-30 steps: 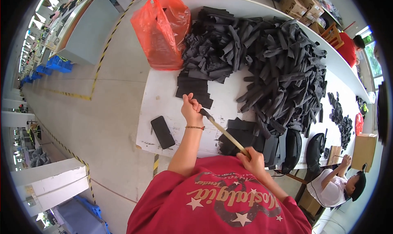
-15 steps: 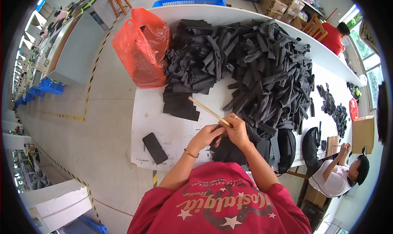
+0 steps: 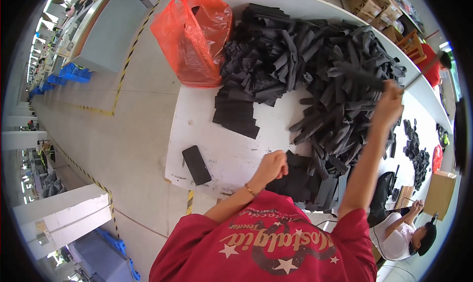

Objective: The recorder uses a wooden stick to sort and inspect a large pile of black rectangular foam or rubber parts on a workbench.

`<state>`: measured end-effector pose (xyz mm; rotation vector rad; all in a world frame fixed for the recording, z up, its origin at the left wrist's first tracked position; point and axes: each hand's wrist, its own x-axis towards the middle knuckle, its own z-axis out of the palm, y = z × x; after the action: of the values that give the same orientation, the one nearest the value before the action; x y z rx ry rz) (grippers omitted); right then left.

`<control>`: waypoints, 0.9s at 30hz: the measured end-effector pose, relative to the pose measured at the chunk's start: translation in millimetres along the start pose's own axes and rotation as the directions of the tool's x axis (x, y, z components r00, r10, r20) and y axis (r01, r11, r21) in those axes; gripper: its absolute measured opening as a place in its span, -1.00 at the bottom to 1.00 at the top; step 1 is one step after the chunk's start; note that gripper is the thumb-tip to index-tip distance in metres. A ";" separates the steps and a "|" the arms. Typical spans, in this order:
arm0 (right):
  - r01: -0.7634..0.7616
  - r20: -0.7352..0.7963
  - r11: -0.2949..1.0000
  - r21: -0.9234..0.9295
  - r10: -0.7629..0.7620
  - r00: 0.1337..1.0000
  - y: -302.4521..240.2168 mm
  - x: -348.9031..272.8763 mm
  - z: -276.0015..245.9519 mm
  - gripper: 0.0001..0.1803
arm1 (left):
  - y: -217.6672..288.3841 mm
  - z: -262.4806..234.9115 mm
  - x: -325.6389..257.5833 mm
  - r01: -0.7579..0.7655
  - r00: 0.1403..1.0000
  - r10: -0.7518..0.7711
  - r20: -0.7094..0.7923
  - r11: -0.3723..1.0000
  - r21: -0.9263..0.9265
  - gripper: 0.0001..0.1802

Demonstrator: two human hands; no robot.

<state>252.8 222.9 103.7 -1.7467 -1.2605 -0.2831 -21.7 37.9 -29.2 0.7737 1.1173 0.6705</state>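
My right hand (image 3: 391, 103) is raised over the right side of a big heap of black fabric strips (image 3: 340, 85). It is closed around a thin wooden stick (image 3: 421, 74) that points up and to the right, and a blurred black fabric strip (image 3: 362, 78) extends left from the same hand. Close to my body, my left hand (image 3: 272, 167) is curled into a loose fist with no object showing in it. It is just left of a stack of flat black fabric pieces (image 3: 295, 181). More flat black pieces (image 3: 236, 115) lie at the heap's left front.
A red plastic bag (image 3: 192, 40) stands at the table's far left corner. A black phone (image 3: 196, 165) lies near the left edge of the white table (image 3: 189, 119). A raised board (image 3: 335, 11) runs behind the heap. At the right, a co-worker (image 3: 406, 232) sits near a cardboard box (image 3: 438, 195).
My hands have come apart. The right one has swung up and right over the heap with the stick and a strip, while the left has stayed near my body. The view has shifted.
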 end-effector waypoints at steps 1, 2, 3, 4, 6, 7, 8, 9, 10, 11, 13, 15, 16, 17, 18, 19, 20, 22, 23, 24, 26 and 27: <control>-0.282 0.034 0.942 0.181 0.281 0.959 28.0 37.6 -0.7 -0.58 | -27.9 -21.5 12.6 -0.164 0.973 0.182 -0.140 0.978 0.130 -0.68; -0.216 -0.027 0.969 0.121 0.221 0.975 41.0 70.7 -16.1 -0.57 | -54.5 -41.7 23.5 -0.301 0.901 0.366 -0.234 0.914 0.272 -0.70; -0.312 0.029 0.938 0.149 0.311 0.950 63.0 96.0 -23.0 -0.54 | -61.8 -63.8 37.3 -0.270 0.804 0.464 -0.372 0.842 0.466 -0.75; -0.280 0.049 0.960 -0.021 0.281 0.958 101.6 120.2 -32.9 -0.47 | -36.3 -73.3 48.1 -0.233 0.738 0.500 -0.454 0.820 0.524 -0.82; -0.181 0.017 0.969 -0.167 0.186 0.982 104.7 107.7 -32.4 -0.44 | -9.0 -110.2 77.3 -0.240 0.598 0.705 -0.382 0.612 0.753 -0.91; -0.081 -0.009 0.949 -0.305 0.082 0.997 106.9 98.2 -33.0 -0.41 | -5.2 -129.1 95.4 -0.220 0.591 0.743 -0.314 0.523 0.823 -0.89; -0.113 0.035 0.950 -0.292 0.129 0.991 117.6 84.0 -33.5 -0.39 | -4.8 -142.1 112.8 -0.224 0.554 0.791 -0.261 0.443 0.868 -0.87; -0.182 0.136 0.955 -0.233 0.217 0.967 123.2 60.2 -24.0 -0.44 | -5.3 -156.8 122.1 -0.127 0.537 0.818 -0.206 0.320 0.939 -0.84; -0.196 0.229 0.959 -0.206 0.242 0.943 115.6 31.4 -24.4 -0.50 | -2.4 -162.5 130.9 -0.115 0.535 0.826 -0.177 0.279 0.953 -0.83; -0.213 0.286 0.958 -0.192 0.262 0.922 97.8 1.7 -23.7 -0.57 | -0.9 -166.6 135.9 -0.100 0.533 0.833 -0.147 0.235 0.967 -0.83; -0.064 0.361 0.993 -0.098 0.096 0.928 70.4 -49.2 -35.1 -0.70 | -1.1 -169.9 145.1 -0.108 0.622 0.776 -0.109 0.223 0.969 -0.85; -0.115 0.504 0.993 -0.010 0.104 0.858 46.6 -90.0 -41.9 -0.79 | -1.0 -172.3 146.3 -0.100 0.705 0.705 -0.074 0.203 0.974 -0.87; -0.153 0.572 0.988 0.031 0.108 0.813 35.0 -108.1 -44.7 -0.82 | -0.5 -172.4 143.5 -0.134 0.678 0.733 -0.057 0.200 0.970 -0.89; -0.131 0.663 0.990 0.060 0.059 0.746 30.3 -123.7 -47.8 -0.84 | 0.6 -172.0 139.5 -0.170 0.650 0.759 -0.041 0.197 0.965 -0.92; -0.068 0.688 0.990 0.123 -0.035 0.725 26.1 -140.0 -47.7 -0.86 | 3.3 -171.0 134.0 -0.219 0.644 0.765 -0.013 0.200 0.955 -0.91; 0.041 0.687 0.981 0.191 -0.164 0.708 20.5 -151.1 -46.8 -0.86 | 5.6 -169.1 128.6 -0.223 0.647 0.763 -0.005 0.195 0.955 -0.91; 0.059 0.754 0.984 0.168 -0.167 0.635 10.0 -159.4 -45.9 -0.86 | 7.2 -169.9 118.1 -0.232 0.628 0.778 -0.010 0.199 0.952 -0.91; 0.177 0.719 0.951 0.253 -0.307 0.623 9.5 -176.3 -39.6 -0.85 | 13.7 -164.1 104.3 -0.253 0.606 0.796 -0.005 0.199 0.947 -0.90; 0.220 0.728 0.940 0.262 -0.342 0.594 5.2 -180.6 -37.4 -0.84 | 16.6 -161.2 95.5 -0.277 0.600 0.800 0.000 0.208 0.938 -0.89; 0.220 0.726 0.938 0.266 -0.345 0.595 3.5 -184.8 -34.4 -0.84 | 19.0 -158.3 87.8 -0.301 0.593 0.805 0.005 0.216 0.929 -0.88; 0.274 0.700 0.918 0.288 -0.397 0.594 1.1 -191.7 -27.6 -0.85 | 22.9 -152.7 75.7 -0.325 0.591 0.807 0.020 0.216 0.921 -0.88; 0.278 0.695 0.915 0.293 -0.403 0.595 0.1 -194.2 -25.8 -0.85 | 24.5 -150.5 70.2 -0.352 0.590 0.806 0.036 0.217 0.910 -0.87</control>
<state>174.3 81.7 -7.2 -1.4954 -2.1684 0.3765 -145.5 138.2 -82.0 2.1578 1.6191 0.9912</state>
